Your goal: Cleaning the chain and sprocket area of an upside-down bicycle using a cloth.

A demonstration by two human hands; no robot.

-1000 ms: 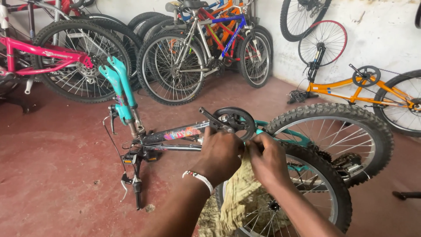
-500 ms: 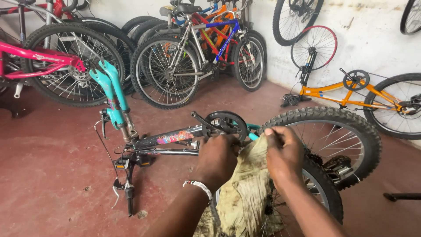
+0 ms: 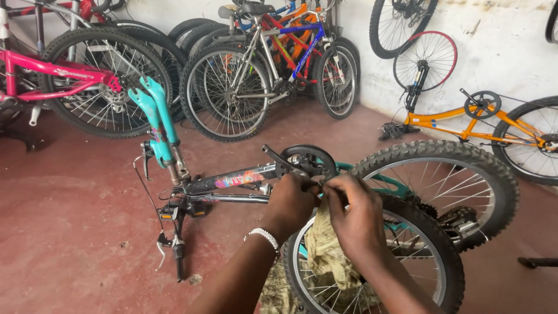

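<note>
Head view, both hands (left hand [image 3: 292, 203], right hand [image 3: 356, 218]) gripping rag [image 3: 325, 256]

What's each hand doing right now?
Left hand: closed on the bike frame by the crank.
Right hand: closed, gripping a rag.

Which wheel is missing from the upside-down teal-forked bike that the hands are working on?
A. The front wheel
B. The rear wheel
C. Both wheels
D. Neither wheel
A: the teal fork points up with nothing between its legs, while the knobby rear wheel sits in the frame, near the left hand and right hand that hold a cloth by the chainring.
</note>
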